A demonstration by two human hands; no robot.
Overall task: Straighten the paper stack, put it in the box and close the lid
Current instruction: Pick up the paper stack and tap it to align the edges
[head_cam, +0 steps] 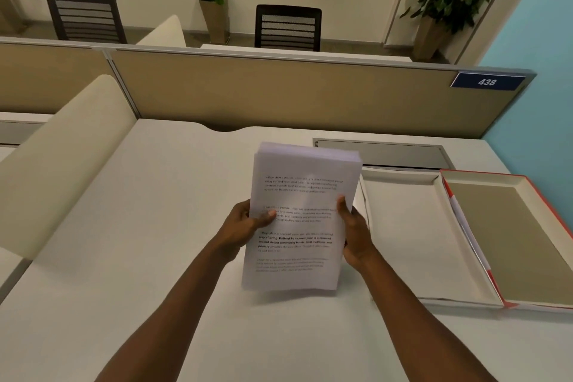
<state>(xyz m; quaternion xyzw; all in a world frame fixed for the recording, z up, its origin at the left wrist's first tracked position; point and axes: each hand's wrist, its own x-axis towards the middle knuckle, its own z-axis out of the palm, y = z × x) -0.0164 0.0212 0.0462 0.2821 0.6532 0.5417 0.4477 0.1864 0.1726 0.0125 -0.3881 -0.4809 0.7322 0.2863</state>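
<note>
Motion blur is smearing the paper stack, which the left hand and right hand are pinching upright, fingers hidden behind; the open box is lying right, its lid cropped.

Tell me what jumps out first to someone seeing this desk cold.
The paper stack stands upright at the desk's centre, gripped by the left hand and right hand. Right of it lies the open box, its red-edged lid folded flat outward.
</note>
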